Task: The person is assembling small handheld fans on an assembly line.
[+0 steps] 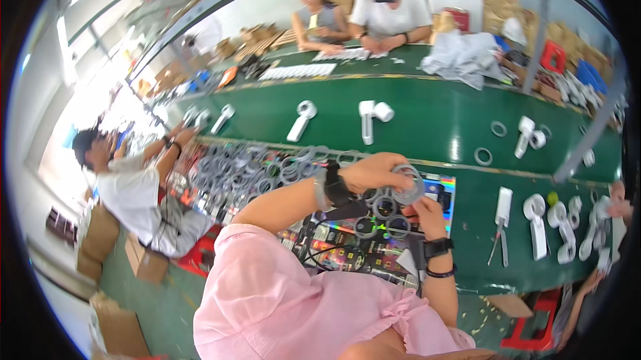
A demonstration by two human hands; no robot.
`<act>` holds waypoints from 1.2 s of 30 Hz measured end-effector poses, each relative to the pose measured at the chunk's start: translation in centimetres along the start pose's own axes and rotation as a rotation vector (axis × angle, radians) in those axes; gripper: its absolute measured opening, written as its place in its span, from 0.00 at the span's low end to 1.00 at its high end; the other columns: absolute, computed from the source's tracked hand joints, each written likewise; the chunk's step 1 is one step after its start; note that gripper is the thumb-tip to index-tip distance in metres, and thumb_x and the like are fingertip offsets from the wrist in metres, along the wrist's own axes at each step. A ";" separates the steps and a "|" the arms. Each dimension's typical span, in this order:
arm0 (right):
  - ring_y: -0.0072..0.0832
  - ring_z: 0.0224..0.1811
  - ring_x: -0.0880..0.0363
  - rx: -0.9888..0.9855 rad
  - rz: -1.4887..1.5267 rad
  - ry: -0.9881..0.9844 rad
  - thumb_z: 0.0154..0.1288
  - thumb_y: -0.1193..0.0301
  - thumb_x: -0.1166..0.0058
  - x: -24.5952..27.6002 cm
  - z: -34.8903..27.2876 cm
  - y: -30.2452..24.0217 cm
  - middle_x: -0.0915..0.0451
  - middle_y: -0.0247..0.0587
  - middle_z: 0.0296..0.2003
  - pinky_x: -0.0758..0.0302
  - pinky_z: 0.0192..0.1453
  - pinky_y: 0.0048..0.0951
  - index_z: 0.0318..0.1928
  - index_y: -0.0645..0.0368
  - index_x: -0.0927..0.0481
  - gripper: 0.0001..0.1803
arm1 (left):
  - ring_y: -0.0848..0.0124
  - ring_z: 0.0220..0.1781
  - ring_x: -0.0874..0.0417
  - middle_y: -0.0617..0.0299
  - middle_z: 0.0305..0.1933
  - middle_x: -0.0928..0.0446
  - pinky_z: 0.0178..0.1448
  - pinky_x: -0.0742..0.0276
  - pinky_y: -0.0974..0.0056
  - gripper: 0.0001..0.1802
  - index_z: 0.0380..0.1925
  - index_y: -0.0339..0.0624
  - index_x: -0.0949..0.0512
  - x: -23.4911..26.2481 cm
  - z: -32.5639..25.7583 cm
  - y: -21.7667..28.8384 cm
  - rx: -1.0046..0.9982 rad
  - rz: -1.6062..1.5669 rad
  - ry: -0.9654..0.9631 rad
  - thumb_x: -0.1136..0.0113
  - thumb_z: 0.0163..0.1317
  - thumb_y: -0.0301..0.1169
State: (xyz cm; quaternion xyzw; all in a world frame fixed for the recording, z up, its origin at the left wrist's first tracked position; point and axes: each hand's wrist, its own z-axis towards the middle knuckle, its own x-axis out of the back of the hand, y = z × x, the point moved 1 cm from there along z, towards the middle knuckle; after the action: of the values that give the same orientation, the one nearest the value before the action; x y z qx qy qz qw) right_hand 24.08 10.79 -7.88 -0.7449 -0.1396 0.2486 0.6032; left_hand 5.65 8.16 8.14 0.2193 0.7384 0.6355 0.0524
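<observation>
Left hand [371, 173] has its fingers pinched on a grey ring [418, 188]; right hand [429, 216] has fingers curled at the ring's lower rim, can't tell if they actually grip it. Ring is up off the worktop [474, 226], above its near half, just left of the bare green part toward the right edge.

Risks, my judgement: ring looks thin and smooth, so an uneven pinch could let it slip into the loose rings [384, 208] right below and get mixed up. Ring pile [254, 169] runs left along the near half and looks loosely heaped; a forearm sweep could scatter it, maybe over the near edge. Black cable [320, 246] lies near that edge, could snag a wrist strap [439, 248]. White handle-shaped parts [536, 226] near the right edge sit clear of the hands, low risk.

Writing: colourful printed sheets [347, 253] under the rings carry graphics and small print, too blurred to read. Shiny rainbow strip shows at their right end. No legible label on the rings or white parts.
</observation>
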 end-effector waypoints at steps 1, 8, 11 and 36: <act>0.22 0.32 0.20 -0.003 -0.013 -0.004 0.69 0.64 0.53 -0.2 0.0 -0.1 0.18 0.36 0.31 0.25 0.33 0.21 0.38 0.61 0.21 0.13 | 0.78 0.36 0.24 0.63 0.37 0.23 0.43 0.28 0.71 0.18 0.43 0.33 0.26 2.0 -2.2 -1.2 0.023 -0.005 0.118 0.37 0.58 0.35; 0.22 0.31 0.20 -0.048 -0.038 -0.008 0.70 0.64 0.53 -0.6 0.7 0.0 0.18 0.38 0.29 0.25 0.32 0.19 0.37 0.63 0.21 0.14 | 0.77 0.35 0.23 0.64 0.32 0.23 0.38 0.30 0.71 0.11 0.39 0.38 0.23 14.9 -20.2 -8.2 0.072 -0.243 0.784 0.40 0.59 0.32; 0.23 0.30 0.19 -0.061 -0.025 0.042 0.70 0.64 0.54 0.4 0.2 -0.1 0.19 0.39 0.29 0.23 0.31 0.21 0.37 0.62 0.22 0.14 | 0.78 0.27 0.24 0.65 0.26 0.21 0.29 0.33 0.69 0.12 0.31 0.37 0.20 20.9 -25.2 -11.6 0.121 0.190 1.030 0.38 0.54 0.36; 0.27 0.34 0.17 -0.110 0.028 0.093 0.70 0.62 0.54 0.3 0.8 -0.1 0.18 0.41 0.30 0.21 0.30 0.23 0.38 0.62 0.22 0.15 | 0.72 0.30 0.23 0.59 0.29 0.22 0.31 0.25 0.67 0.19 0.33 0.31 0.22 24.5 -4.6 -12.0 0.264 0.333 0.645 0.40 0.56 0.40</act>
State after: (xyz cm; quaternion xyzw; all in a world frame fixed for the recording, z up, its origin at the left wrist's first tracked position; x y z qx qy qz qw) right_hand 23.90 11.64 -7.98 -0.7895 -0.1145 0.2142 0.5637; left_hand -21.08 12.32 2.43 0.1300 0.7467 0.5711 -0.3152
